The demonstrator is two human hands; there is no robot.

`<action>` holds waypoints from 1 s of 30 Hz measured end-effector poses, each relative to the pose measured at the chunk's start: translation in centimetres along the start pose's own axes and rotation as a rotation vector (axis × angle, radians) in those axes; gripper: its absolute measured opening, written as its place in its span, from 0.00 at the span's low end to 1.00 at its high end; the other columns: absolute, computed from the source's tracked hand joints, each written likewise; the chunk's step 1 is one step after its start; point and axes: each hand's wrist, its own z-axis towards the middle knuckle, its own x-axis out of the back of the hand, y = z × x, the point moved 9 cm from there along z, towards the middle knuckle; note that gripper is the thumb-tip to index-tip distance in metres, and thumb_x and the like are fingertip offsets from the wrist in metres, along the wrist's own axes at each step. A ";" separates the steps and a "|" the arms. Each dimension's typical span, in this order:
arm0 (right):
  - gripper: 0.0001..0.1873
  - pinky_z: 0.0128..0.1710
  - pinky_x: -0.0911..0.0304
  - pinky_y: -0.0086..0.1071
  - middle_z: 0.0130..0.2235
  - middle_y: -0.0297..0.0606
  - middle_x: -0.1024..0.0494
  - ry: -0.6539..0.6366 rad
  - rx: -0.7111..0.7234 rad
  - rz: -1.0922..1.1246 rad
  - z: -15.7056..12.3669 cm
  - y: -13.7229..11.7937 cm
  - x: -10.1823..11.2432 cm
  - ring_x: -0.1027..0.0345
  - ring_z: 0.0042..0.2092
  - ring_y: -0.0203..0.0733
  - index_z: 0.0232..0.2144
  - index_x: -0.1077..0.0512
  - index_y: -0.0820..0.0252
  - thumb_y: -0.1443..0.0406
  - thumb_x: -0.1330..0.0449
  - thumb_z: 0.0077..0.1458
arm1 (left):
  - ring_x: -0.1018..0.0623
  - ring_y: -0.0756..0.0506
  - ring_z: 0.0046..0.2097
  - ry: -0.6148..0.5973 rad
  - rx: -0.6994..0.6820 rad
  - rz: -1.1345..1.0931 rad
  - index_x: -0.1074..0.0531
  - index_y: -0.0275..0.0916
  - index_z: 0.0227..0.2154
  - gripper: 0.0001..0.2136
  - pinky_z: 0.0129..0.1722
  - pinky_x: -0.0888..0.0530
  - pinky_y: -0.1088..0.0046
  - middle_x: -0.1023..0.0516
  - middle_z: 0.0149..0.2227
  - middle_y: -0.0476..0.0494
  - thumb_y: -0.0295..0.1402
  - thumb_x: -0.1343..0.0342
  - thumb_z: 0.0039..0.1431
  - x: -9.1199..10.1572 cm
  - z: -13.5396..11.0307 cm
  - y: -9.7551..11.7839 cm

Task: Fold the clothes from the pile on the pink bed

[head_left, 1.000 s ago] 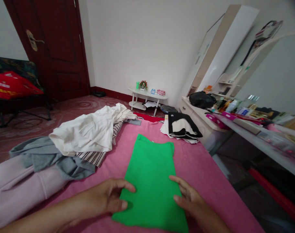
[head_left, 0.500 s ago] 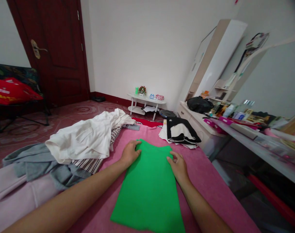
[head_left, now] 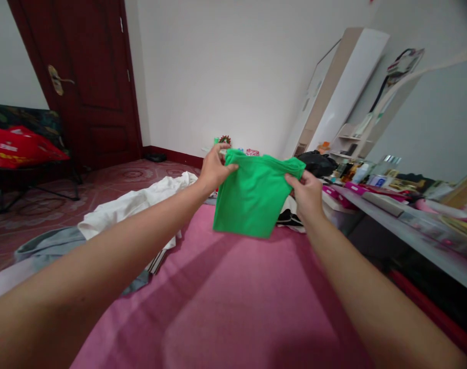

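Observation:
A folded bright green garment (head_left: 251, 197) hangs in the air between my hands, above the far part of the pink bed cover (head_left: 241, 302). My left hand (head_left: 217, 166) pinches its upper left corner, thumb in front. At the upper right corner, my right hand (head_left: 304, 190) grips it the same way. The kind of garment cannot be told for certain. Behind its lower right side, a folded black-and-white garment (head_left: 291, 215) is partly hidden.
White clothing (head_left: 141, 200) lies heaped at the left over grey cloth (head_left: 51, 246). On the right, a dressing table (head_left: 414, 230) carries bottles and boxes. A black bag (head_left: 318, 164) sits behind my right hand. A red bag (head_left: 22, 146) rests on a chair.
Both hands have lifted the green garment off the pink cover and carried it forward. It lay flat before; now it hangs and covers much of the black-and-white garment and low white table.

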 end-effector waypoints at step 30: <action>0.26 0.63 0.54 0.49 0.63 0.43 0.39 -0.508 0.058 -0.913 -15.7 13.4 -4.7 0.51 0.65 0.50 0.60 0.37 0.60 0.60 0.52 0.61 | 0.49 0.32 0.67 -0.775 -0.030 0.696 0.42 0.47 0.62 0.25 0.62 0.51 0.45 0.49 0.67 0.42 0.46 0.57 0.65 -11.2 -21.9 -7.5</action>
